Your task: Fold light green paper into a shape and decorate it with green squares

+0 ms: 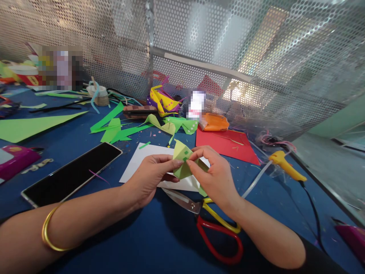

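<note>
Between my two hands is a folded piece of light green paper [180,151] with darker green squares on it. My left hand [152,173] pinches its left side between thumb and fingers. On the right side, the thumb and forefinger of my right hand [213,173] press together at the paper, close to one dark square. Beneath the hands lies a white sheet [134,167]. Scissors [219,238] with one red and one yellow handle rest just below, their blades partly under my left hand's side of the sheet.
A phone [74,173] lies at left. Green paper strips [122,133], a red sheet [228,146], an orange packet [213,122] and a yellow and purple folded paper piece [164,101] sit farther back. At right is a yellow glue gun [288,166] with its cord. Perforated metal panels [188,38] stand behind.
</note>
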The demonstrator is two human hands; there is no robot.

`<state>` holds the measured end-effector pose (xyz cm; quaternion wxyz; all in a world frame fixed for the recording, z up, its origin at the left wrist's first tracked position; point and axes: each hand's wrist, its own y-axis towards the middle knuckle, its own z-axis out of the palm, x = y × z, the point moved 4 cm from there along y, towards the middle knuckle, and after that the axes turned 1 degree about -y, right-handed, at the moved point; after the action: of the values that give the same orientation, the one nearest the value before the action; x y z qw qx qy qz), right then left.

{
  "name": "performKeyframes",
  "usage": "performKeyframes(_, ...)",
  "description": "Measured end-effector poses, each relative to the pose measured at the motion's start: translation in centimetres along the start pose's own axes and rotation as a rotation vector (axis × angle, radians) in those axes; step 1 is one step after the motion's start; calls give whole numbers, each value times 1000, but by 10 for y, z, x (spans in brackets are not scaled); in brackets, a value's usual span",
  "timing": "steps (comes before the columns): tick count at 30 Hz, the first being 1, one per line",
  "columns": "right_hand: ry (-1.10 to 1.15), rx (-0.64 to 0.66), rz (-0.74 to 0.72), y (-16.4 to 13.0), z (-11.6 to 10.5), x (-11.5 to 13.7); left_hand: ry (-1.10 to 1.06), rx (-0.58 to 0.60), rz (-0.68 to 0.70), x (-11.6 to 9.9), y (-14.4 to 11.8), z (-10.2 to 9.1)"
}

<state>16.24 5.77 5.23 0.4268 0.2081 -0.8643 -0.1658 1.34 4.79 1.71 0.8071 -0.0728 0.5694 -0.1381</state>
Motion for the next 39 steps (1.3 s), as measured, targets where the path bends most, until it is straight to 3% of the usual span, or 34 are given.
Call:
performKeyframes(13, 294, 117, 320, 5, 0, -14, 24, 21, 5, -1, 0, 0)
performKeyframes(39, 288, 128, 314, 3, 3, -14, 24, -19, -21, 3, 1, -2)
